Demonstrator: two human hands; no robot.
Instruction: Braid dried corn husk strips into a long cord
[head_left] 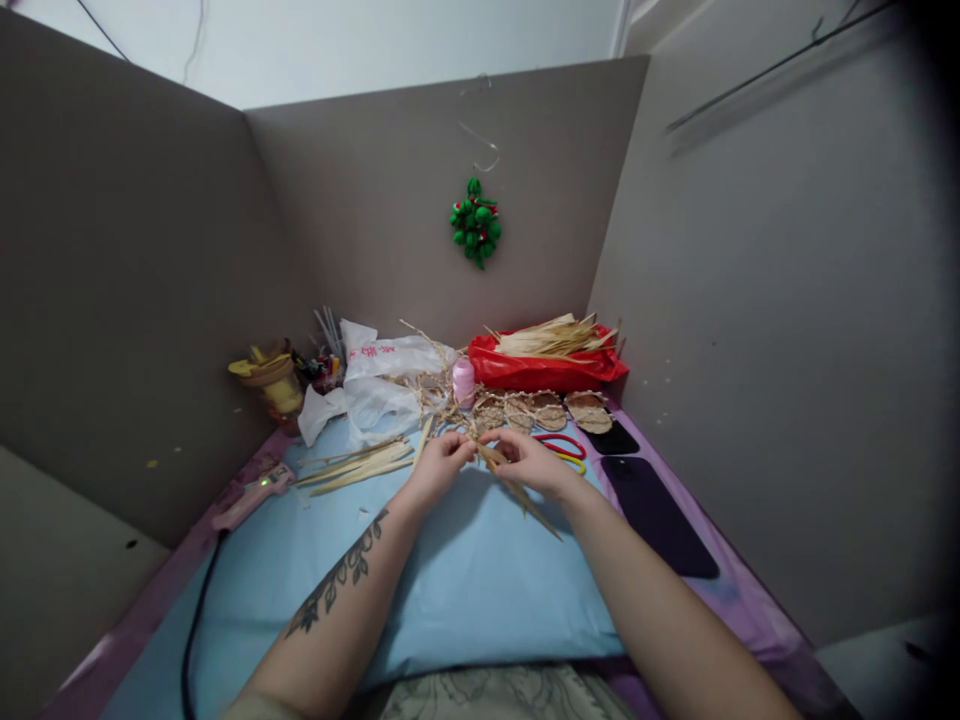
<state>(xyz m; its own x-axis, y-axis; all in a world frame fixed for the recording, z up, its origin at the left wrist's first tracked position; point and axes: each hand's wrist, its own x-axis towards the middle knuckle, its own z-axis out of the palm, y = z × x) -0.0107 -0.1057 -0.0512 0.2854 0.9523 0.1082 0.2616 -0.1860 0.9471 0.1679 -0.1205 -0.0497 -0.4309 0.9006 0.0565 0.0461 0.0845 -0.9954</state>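
Forearms (652,580), fingers (459,450) pinched on straw strip (526,498).

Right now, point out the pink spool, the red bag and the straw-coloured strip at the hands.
Pink spool (463,384), head view: front of the spool.
Red bag (536,376), head view: its front side.
Straw-coloured strip (529,503), head view: its loose lower part.

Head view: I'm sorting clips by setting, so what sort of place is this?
Probably a small craft workspace between grey partitions: pale strips lie on a blue cover, with a pink spool and a red bag of similar strips beyond.
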